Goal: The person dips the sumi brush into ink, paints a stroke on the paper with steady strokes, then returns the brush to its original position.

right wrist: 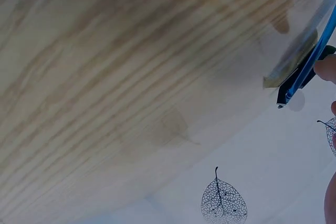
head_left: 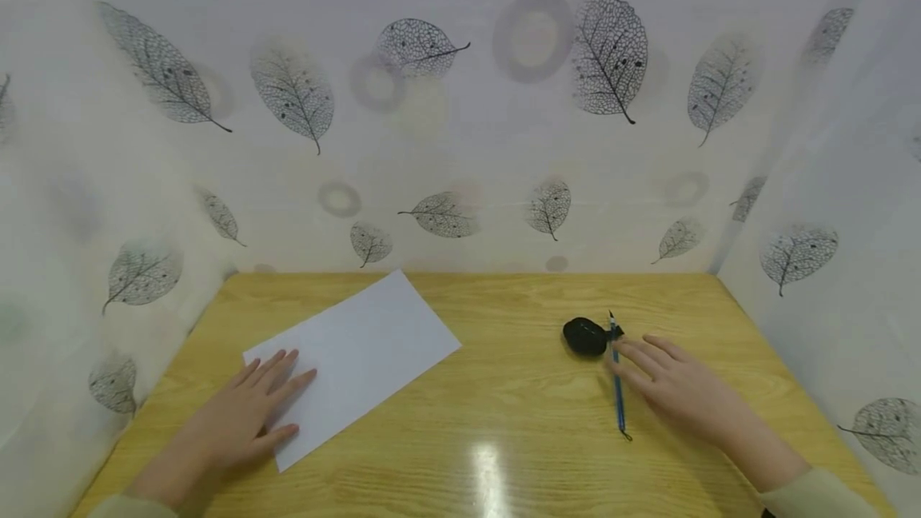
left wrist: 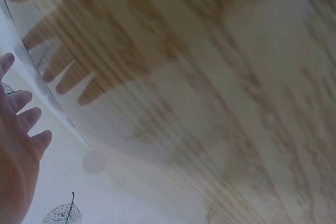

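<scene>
A blank white sheet of paper [head_left: 360, 366] lies at an angle on the left of the table. My left hand [head_left: 241, 422] is over its near-left corner, palm down with fingers spread; in the left wrist view the left hand [left wrist: 18, 156] shows at the left edge. On the right lies a thin blue brush [head_left: 619, 402] with a dark tip pointing away and a small hanging loop at its near end. Fingertips of my right hand [head_left: 683, 390] reach the brush's upper part, loosely extended. Just left of the brush sits a glossy black rounded object [head_left: 585, 336] with a small dark tab.
The yellow wood-grain table [head_left: 504, 406] ends at a white cloth backdrop [head_left: 460, 142] printed with grey leaves. Cloth walls also stand along the left and right sides. A bright reflection shines near the table's front middle.
</scene>
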Available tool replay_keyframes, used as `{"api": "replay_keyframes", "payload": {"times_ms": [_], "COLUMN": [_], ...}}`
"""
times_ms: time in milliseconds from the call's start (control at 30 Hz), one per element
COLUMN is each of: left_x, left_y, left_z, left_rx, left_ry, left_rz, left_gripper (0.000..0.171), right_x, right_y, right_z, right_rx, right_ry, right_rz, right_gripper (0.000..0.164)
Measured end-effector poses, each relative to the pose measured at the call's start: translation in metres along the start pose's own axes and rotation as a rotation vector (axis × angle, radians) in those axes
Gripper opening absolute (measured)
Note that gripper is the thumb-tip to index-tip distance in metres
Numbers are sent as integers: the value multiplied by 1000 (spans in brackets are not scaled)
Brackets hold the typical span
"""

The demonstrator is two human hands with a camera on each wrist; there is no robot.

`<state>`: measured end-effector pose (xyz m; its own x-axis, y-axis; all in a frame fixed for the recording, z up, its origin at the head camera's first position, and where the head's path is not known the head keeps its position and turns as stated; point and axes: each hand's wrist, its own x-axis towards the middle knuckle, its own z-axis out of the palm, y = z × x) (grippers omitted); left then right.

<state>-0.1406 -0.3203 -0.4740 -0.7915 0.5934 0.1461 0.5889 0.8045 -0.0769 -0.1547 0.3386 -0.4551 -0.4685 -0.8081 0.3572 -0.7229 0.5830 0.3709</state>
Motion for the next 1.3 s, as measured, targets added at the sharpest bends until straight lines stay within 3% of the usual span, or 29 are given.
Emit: {"api": "replay_keyframes", "payload": {"times_ms": [67, 167, 333, 500, 767, 933, 1300], "left_x": [-1, -1, -2, -3, -5, -5, 3], "left_y": [0, 0, 1, 2, 8, 15, 30], "left_z": [0, 0, -1, -1, 2, 0, -3], "left_rx": [-17, -39, -90, -125, -102, -104, -93], "left_ry": [-24, -61, -103, -102, -78, -55, -76], "left_rz": [-21, -50, -77, -76, -76, -65, -55], "left_gripper": [72, 73, 73, 72, 73, 75, 75], "right_x": [-1, -1, 0, 2, 3, 6, 10], "right_y": [-1, -3, -4, -5, -6, -5, -3], "right_z": [1, 3, 7, 9, 10, 13, 15], "right_rx": [-3, -3, -28, -33, -55, -95, -135], "right_ry": [-15, -38, -5, 14, -1, 30, 52], "right_rz": [-20, -45, -77, -109, -151, -182, -229], "right_gripper": [43, 66, 49, 63, 56, 75, 73]}}
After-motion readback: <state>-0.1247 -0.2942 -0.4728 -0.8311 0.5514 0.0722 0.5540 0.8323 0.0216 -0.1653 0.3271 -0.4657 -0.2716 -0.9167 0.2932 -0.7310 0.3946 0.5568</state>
